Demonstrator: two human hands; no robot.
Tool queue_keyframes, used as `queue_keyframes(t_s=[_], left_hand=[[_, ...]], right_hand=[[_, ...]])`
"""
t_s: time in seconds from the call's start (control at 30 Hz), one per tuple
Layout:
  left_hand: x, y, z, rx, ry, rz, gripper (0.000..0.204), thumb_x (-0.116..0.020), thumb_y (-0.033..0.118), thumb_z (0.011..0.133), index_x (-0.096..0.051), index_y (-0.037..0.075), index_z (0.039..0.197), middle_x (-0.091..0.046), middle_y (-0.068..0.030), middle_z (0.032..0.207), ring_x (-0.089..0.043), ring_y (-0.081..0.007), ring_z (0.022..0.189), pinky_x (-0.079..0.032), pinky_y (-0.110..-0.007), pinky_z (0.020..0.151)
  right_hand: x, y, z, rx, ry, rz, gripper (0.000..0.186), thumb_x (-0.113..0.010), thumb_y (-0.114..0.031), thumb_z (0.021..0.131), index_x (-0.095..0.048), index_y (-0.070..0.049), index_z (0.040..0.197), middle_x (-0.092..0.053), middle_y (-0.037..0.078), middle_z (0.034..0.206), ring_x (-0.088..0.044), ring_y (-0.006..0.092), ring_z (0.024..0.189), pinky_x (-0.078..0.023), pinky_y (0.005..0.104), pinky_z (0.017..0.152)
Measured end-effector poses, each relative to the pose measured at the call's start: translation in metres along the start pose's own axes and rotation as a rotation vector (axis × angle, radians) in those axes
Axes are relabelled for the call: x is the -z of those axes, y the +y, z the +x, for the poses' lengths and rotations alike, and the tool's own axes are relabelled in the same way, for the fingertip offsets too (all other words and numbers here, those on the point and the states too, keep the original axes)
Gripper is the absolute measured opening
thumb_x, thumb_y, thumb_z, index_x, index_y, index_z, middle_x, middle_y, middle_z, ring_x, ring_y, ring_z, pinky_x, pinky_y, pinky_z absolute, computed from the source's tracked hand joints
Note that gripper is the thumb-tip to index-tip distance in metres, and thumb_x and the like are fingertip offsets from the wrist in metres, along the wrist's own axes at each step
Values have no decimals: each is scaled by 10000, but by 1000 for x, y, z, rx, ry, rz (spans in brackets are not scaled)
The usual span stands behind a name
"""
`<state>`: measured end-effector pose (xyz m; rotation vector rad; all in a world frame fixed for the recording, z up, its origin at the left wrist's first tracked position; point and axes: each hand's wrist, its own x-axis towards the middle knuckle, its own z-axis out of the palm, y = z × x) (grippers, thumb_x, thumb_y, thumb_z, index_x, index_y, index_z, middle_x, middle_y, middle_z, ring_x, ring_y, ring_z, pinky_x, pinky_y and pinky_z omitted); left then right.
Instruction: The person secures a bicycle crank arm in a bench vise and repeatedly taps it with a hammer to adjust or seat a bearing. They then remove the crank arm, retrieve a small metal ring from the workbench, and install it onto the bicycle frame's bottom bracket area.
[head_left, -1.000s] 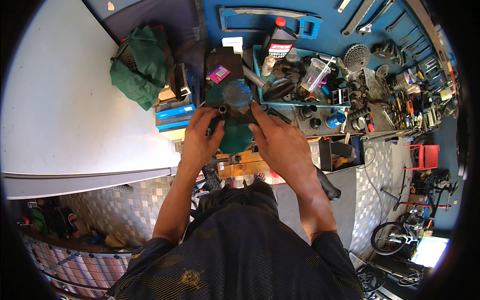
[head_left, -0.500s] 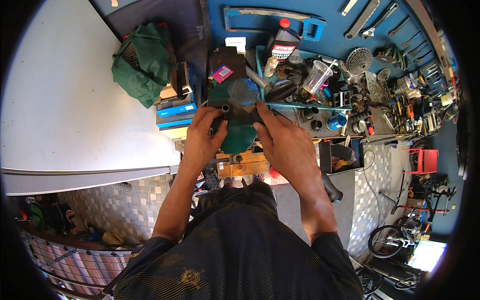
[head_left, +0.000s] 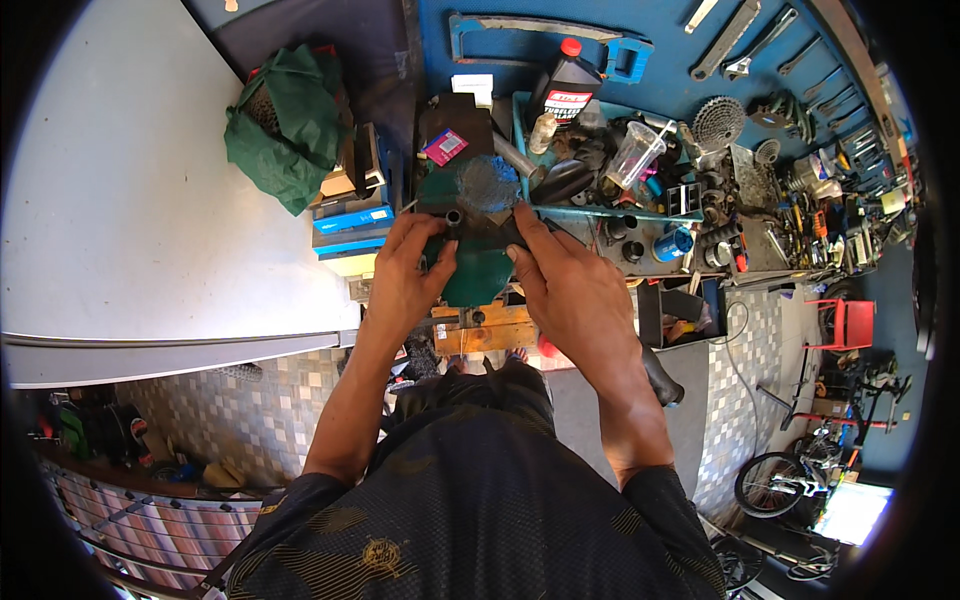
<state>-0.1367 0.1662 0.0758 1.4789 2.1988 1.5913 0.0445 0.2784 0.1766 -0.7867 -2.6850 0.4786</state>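
Both hands are at a green bench vise (head_left: 478, 278) in the middle of the bench. My left hand (head_left: 405, 268) is curled, thumb and fingers closed round a dark part (head_left: 434, 250) whose kind is unclear. A small round metal tube end (head_left: 454, 218) stands beside its fingertips. My right hand (head_left: 580, 285) is across the vise jaws, thumb and index finger bent together at the vise's right side. A dark piece (head_left: 562, 237) shows behind its fingers; what the fingertips grip is hidden. Just beyond lies the vise's round, worn blue-grey top (head_left: 488, 184).
A teal tray (head_left: 640, 212) of parts holds a plastic cup (head_left: 636, 155) and a black bottle with red cap (head_left: 565, 85). Boxes (head_left: 352, 220) and a green cloth bag (head_left: 285, 130) stand left, by a white surface (head_left: 150, 220). Tools hang on the blue wall.
Almost nothing differs. Both hands keep their places at the vise, and the view has shifted very slightly.
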Motion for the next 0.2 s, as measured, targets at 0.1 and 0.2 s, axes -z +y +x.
queue_keyframes(t_s=[0.1,0.2], left_hand=[[-1,-1,-1,-13,5,5,278,-789,21,848,-667,-43,1089,-676,-171,1102,-698,-333,961,-568,-386,849],[-1,-5,-1,-5,-9,5,280,-774,62,880,-687,-9,1137,-660,-193,1138,-688,-409,1026,-574,-445,856]], right_hand=[[-7,1,0,-2,-27,-23,536,-578,-304,1062,-475,-131,1558,-720,165,960,-730,420,771,-591,526,682],[-14,3,1,-76,-85,-12,511,-630,-293,1042,-544,-118,1515,-734,179,1020,-720,402,862,-572,503,744]])
